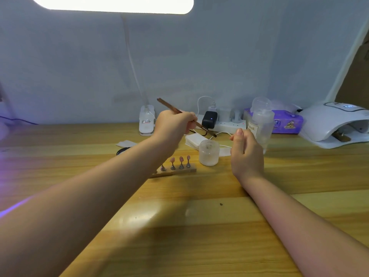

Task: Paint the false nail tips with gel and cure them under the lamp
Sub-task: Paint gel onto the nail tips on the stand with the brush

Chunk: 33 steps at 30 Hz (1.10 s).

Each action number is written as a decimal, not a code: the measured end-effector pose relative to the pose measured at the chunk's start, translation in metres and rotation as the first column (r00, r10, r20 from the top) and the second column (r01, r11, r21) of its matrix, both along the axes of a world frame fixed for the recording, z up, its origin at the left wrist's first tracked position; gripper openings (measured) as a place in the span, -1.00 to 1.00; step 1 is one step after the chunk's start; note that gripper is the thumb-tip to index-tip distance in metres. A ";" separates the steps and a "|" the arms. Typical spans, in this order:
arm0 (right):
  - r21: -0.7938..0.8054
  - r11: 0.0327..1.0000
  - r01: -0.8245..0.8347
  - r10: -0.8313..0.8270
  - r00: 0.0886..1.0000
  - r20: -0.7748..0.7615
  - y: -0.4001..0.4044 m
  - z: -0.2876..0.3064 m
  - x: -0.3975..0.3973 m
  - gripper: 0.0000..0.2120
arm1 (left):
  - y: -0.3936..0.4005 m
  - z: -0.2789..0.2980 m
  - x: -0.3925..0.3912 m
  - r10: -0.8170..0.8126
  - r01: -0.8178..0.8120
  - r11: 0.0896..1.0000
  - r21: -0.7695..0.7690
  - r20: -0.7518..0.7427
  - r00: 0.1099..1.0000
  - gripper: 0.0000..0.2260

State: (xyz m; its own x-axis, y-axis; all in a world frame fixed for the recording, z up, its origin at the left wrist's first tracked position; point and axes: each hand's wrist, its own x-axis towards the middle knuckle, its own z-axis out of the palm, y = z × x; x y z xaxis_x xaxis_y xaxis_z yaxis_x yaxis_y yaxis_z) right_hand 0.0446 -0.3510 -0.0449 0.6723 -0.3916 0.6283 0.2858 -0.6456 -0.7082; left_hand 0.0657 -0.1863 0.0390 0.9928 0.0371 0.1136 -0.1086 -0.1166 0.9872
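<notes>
**Brush raised over a row of false nail tips**

A person's left hand [175, 124] grips a brown brush [185, 116] above a wooden table [199, 226], fingers curled round the middle of the handle so the shaft slants from far left down to near right, its working end hanging just above a small frosted jar [209, 152]. That angle suggests the brush is about to be dipped or has been lifted clear of the jar to keep it off the table. The right hand [246, 154] hovers beside the jar with fingers loosely curled; whether it pinches anything small cannot be told. A clear pump bottle [261, 124] stands just behind it.

The false nail tips [180, 159] stand upright on pegs in a wooden holder [175, 170], just near-left of the jar and partly hidden by the left forearm, which likely keeps them steady for painting. The white curing lamp [335, 124] waits at the far right, well apart from the holder, its opening facing the person. A stack of white wipes [192, 139] lies beyond the jar.
</notes>
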 end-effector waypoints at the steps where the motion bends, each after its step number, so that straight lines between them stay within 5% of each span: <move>1: -0.010 1.000 0.005 -0.005 1.000 0.014 0.001 0.001 0.000 -0.62 | 0.006 -0.003 -0.004 -0.009 0.009 0.997 -0.079 -0.003 1.000 -0.88; 4: -0.081 0.996 -0.030 0.035 0.997 0.064 0.005 0.004 -0.003 -0.68 | 0.030 -0.019 -0.021 -0.062 0.062 0.965 -0.256 0.008 0.998 -0.93; 9: -0.259 0.956 -0.136 0.167 0.981 0.099 0.018 0.011 -0.014 -0.70 | 0.068 -0.045 -0.049 0.001 0.031 0.940 -0.339 0.094 0.996 -0.92; 14: -0.543 0.807 -0.232 0.293 0.956 0.028 0.039 0.011 -0.026 -0.56 | 0.081 -0.051 -0.059 0.088 -0.028 0.924 -0.381 0.142 0.986 -0.84; 21: -0.693 0.699 -0.176 0.064 0.981 -0.184 0.056 0.006 -0.032 -0.72 | 0.080 -0.058 -0.061 0.131 -0.081 0.919 -0.386 0.105 0.986 -0.88; 33: -0.700 0.692 -0.178 -0.134 0.921 -0.366 0.057 0.005 -0.024 -0.58 | 0.079 -0.068 -0.060 0.147 -0.109 0.910 -0.399 0.065 0.987 -0.73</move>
State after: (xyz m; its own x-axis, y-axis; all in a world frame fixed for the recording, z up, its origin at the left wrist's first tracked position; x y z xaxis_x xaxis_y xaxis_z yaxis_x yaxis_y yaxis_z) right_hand 0.0203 -0.2940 -0.0395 0.9068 0.0849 0.4129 0.1319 -0.9875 -0.0867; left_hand 0.0056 -0.1073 -0.0293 0.9626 0.2234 0.1533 -0.2104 0.2597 0.9425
